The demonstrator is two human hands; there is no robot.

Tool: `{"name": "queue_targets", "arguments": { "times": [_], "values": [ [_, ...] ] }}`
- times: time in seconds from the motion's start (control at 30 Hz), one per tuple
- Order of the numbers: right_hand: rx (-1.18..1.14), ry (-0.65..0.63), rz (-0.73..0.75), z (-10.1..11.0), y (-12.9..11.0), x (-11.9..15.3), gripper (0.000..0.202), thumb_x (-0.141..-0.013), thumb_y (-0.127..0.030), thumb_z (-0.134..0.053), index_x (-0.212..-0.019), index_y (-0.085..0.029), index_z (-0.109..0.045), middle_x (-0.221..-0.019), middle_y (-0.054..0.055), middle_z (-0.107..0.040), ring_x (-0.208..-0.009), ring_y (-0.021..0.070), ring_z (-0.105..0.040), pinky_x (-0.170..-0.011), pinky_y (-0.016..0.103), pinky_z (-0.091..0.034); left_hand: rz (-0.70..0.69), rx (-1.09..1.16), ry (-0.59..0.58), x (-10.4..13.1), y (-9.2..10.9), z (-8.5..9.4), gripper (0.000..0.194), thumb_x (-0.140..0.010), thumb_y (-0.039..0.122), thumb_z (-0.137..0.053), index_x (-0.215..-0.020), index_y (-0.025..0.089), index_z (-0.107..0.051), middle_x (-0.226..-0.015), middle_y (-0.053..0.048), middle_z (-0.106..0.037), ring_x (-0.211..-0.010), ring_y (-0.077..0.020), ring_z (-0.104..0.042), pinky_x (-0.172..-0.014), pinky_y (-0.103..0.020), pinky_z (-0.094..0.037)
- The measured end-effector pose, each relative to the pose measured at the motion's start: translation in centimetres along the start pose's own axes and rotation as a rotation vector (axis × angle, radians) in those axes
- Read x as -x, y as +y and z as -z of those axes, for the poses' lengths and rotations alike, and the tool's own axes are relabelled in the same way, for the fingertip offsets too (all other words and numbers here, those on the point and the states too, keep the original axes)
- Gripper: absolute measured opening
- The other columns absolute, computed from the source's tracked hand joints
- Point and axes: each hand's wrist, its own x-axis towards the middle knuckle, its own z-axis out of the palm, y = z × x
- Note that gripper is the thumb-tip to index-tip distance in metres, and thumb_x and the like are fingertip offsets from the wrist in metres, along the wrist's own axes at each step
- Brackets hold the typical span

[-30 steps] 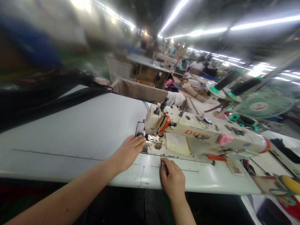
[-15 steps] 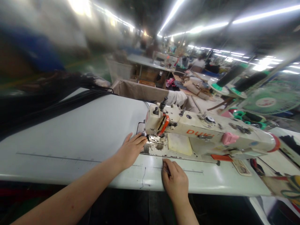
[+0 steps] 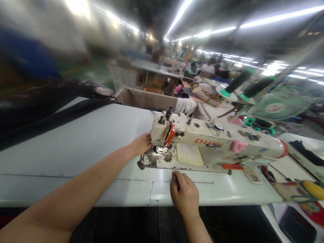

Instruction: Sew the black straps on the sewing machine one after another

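Observation:
An industrial sewing machine (image 3: 202,140) with orange lettering stands on the pale worktable (image 3: 101,135). My left hand (image 3: 141,144) reaches to the left side of its head, behind the needle area; the fingertips are hidden by the machine head. The presser foot (image 3: 162,150) is just right of that hand. My right hand (image 3: 186,192) rests near the table's front edge, fingers curled closed. Something small and dark shows inside the curl, too hidden to name. A short dark thread (image 3: 151,194) lies on the table left of this hand.
Black strips (image 3: 63,116) lie along the table's left rear. A cloth-lined bin (image 3: 144,96) stands behind the table. Thread cones (image 3: 236,84) and a green fan (image 3: 280,104) are at the right rear. A ruler scale (image 3: 126,180) runs along the table front.
My left hand has moved from in front of the presser foot to farther back, beside the machine head. My right hand keeps its curled pose. The view has shifted slightly.

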Motion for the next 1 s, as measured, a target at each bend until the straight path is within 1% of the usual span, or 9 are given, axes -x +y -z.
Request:
{"name": "queue_targets", "arguments": {
  "times": [0.1, 0.2, 0.27, 0.37, 0.47, 0.6, 0.77, 0.93, 1.0],
  "values": [
    [-0.002, 0.010, 0.000, 0.1, -0.1, -0.1, 0.021, -0.092, -0.015, -0.049, -0.103, -0.021, -0.065, -0.075, 0.002, -0.063, -0.069, 0.0203, -0.057, -0.066, 0.031, -0.040, -0.015, 0.051, -0.019, -0.9, -0.4, 0.0, 0.034, -0.099, 0.029, -0.052, -0.128, 0.023, -0.069, -0.139, -0.005, -0.068, -0.128, -0.0220, -0.062, -0.115, -0.035, -0.048],
    [-0.017, 0.015, 0.001, 0.2, -0.2, -0.1, 0.021, -0.091, -0.015, -0.049, -0.103, -0.021, -0.065, -0.076, 0.003, -0.063, -0.070, 0.0202, -0.057, -0.067, 0.030, -0.040, -0.033, 0.077, -0.041, -1.0, -0.6, 0.9, 0.038, -0.098, 0.031, -0.054, -0.133, 0.024, -0.065, -0.142, -0.004, -0.066, -0.128, -0.0221, -0.062, -0.115, -0.036, -0.047],
    [-0.025, 0.018, -0.002, 0.2, -0.2, -0.1, 0.021, -0.091, -0.014, -0.049, -0.103, -0.022, -0.065, -0.076, 0.003, -0.063, -0.071, 0.0202, -0.058, -0.067, 0.030, -0.041, -0.032, 0.077, -0.051, -0.5, -0.9, 1.7, 0.035, -0.095, 0.030, -0.059, -0.128, 0.024, -0.069, -0.139, -0.005, -0.068, -0.125, -0.0231, -0.063, -0.113, -0.037, -0.049],
    [-0.026, 0.013, 0.000, 0.1, -0.1, 0.0, 0.024, -0.090, -0.013, -0.048, -0.106, -0.021, -0.064, -0.077, 0.003, -0.063, -0.072, 0.0205, -0.057, -0.068, 0.031, -0.041, -0.023, 0.063, -0.052, 0.7, -1.2, 2.5, 0.025, -0.089, 0.027, -0.066, -0.111, 0.024, -0.077, -0.125, -0.006, -0.073, -0.117, -0.0240, -0.066, -0.108, -0.038, -0.052],
    [-0.012, 0.008, 0.007, 0.0, 0.0, 0.0, 0.025, -0.089, -0.013, -0.048, -0.106, -0.021, -0.064, -0.077, 0.003, -0.064, -0.072, 0.0207, -0.057, -0.068, 0.031, -0.042, -0.003, 0.049, -0.036, 1.8, -1.4, 2.6, 0.017, -0.086, 0.026, -0.068, -0.099, 0.025, -0.080, -0.112, -0.004, -0.076, -0.110, -0.0228, -0.067, -0.103, -0.036, -0.053],
    [0.001, 0.018, 0.009, 0.0, -0.1, 0.0, 0.022, -0.091, -0.015, -0.049, -0.105, -0.021, -0.065, -0.077, 0.003, -0.064, -0.072, 0.0207, -0.057, -0.068, 0.032, -0.042, 0.035, 0.036, -0.011, 2.2, -1.2, 2.3, 0.015, -0.085, 0.027, -0.070, -0.095, 0.027, -0.081, -0.106, -0.002, -0.077, -0.106, -0.0213, -0.068, -0.101, -0.035, -0.053],
    [0.000, 0.010, -0.001, -0.1, 0.0, 0.2, 0.022, -0.091, -0.014, -0.050, -0.104, -0.021, -0.066, -0.077, 0.003, -0.064, -0.072, 0.0201, -0.057, -0.068, 0.031, -0.042, 0.114, 0.024, 0.021, 2.7, 0.0, 2.5, 0.011, -0.086, 0.025, -0.069, -0.089, 0.025, -0.080, -0.103, -0.003, -0.075, -0.099, -0.0205, -0.068, -0.096, -0.033, -0.055],
    [0.008, -0.006, -0.009, -0.3, 0.2, 0.4, 0.023, -0.093, -0.016, -0.051, -0.109, -0.019, -0.067, -0.080, 0.004, -0.064, -0.074, 0.0203, -0.058, -0.070, 0.031, -0.043, 0.208, 0.030, 0.024, 4.8, 2.2, 2.1, 0.010, -0.086, 0.025, -0.068, -0.086, 0.023, -0.078, -0.088, -0.001, -0.069, -0.076, -0.0149, -0.067, -0.074, -0.026, -0.056],
    [0.010, -0.001, -0.009, -0.3, 0.1, 0.4, 0.023, -0.093, -0.016, -0.050, -0.108, -0.020, -0.067, -0.080, 0.004, -0.065, -0.074, 0.0205, -0.058, -0.071, 0.031, -0.043, 0.254, 0.049, 0.033, 5.5, 3.0, 1.8, 0.010, -0.086, 0.024, -0.068, -0.088, 0.023, -0.078, -0.085, -0.001, -0.067, -0.072, -0.0140, -0.067, -0.070, -0.025, -0.055]
  ]
}}
